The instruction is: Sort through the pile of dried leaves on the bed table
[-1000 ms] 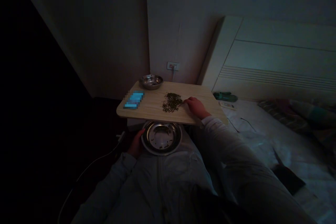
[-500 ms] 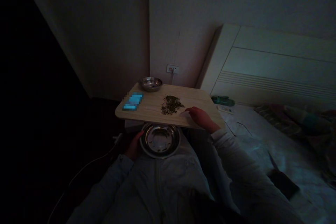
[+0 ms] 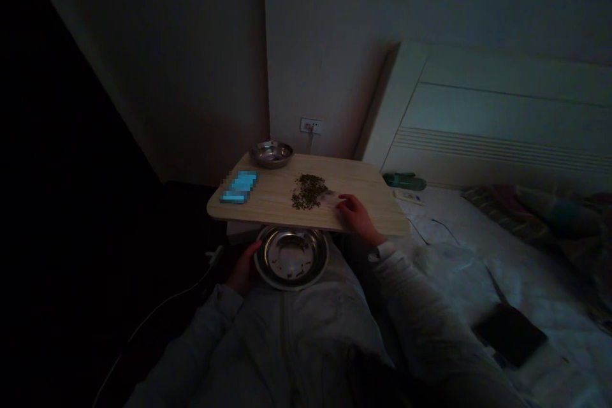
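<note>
My left hand (image 3: 243,269) grips the left rim of a shiny metal bowl (image 3: 275,280) on my lap. A few dark bits lie inside that bowl, and its far edge sits by the tabletop's front edge. On the pale wooden tabletop (image 3: 268,207) is a loose pile of small dark green bits (image 3: 310,191). My right hand (image 3: 356,217) is just right of the pile, its fingers bent together toward it. Something pale and blurred shows at the fingertips; I cannot make out what it is.
A second metal bowl (image 3: 271,155) stands at the tabletop's back left, behind a lit phone (image 3: 240,187). To the right, a bed (image 3: 444,217) holds a green bottle (image 3: 405,181), glasses (image 3: 445,229) and a dark flat object (image 3: 511,335). A white cable (image 3: 143,322) runs along the left.
My right hand has drawn back a little from the pile's right edge, toward me. A few bits at that edge have shifted. My left hand keeps its hold on the bowl.
</note>
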`<action>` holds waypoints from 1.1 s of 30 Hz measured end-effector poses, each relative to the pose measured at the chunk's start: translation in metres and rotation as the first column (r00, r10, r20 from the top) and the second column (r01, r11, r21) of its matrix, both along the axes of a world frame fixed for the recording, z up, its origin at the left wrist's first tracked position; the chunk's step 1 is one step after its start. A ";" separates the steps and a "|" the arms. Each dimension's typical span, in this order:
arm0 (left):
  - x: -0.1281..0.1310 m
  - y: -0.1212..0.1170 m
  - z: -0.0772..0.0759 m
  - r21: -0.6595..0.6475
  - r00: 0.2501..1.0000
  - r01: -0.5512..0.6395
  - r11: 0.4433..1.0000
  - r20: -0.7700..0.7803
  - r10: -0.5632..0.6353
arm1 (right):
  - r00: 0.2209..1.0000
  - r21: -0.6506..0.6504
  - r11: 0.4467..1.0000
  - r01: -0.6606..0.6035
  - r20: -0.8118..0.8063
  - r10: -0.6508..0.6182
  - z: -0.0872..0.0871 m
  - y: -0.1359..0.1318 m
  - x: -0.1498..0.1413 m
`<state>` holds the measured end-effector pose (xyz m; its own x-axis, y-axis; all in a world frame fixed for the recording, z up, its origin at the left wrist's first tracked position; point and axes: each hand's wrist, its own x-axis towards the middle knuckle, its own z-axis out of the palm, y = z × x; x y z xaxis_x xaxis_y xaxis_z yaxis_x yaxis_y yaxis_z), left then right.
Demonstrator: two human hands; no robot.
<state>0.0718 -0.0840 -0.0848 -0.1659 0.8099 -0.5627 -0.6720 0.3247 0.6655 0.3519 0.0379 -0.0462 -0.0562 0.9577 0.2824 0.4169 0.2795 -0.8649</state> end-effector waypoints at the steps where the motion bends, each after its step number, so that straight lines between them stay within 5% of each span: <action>1: 0.000 0.000 -0.001 -0.003 1.000 -0.007 1.000 -0.004 0.007 | 0.999 -0.024 1.000 -0.004 -0.039 0.003 0.000 0.004 -0.009; 12: 0.010 -0.002 0.022 -0.019 0.999 0.026 0.999 -0.035 -0.027 | 0.990 -0.055 0.998 0.002 -0.140 -0.010 -0.001 0.035 -0.071; 26: 0.014 0.000 0.025 -0.026 0.994 0.095 0.995 -0.045 -0.096 | 0.999 -0.051 0.999 0.012 0.031 -0.010 0.008 0.029 -0.075; 33: 0.007 -0.004 0.013 0.021 0.996 0.091 0.996 -0.018 -0.090 | 0.997 -0.017 1.000 -0.009 0.075 0.010 0.005 0.029 -0.075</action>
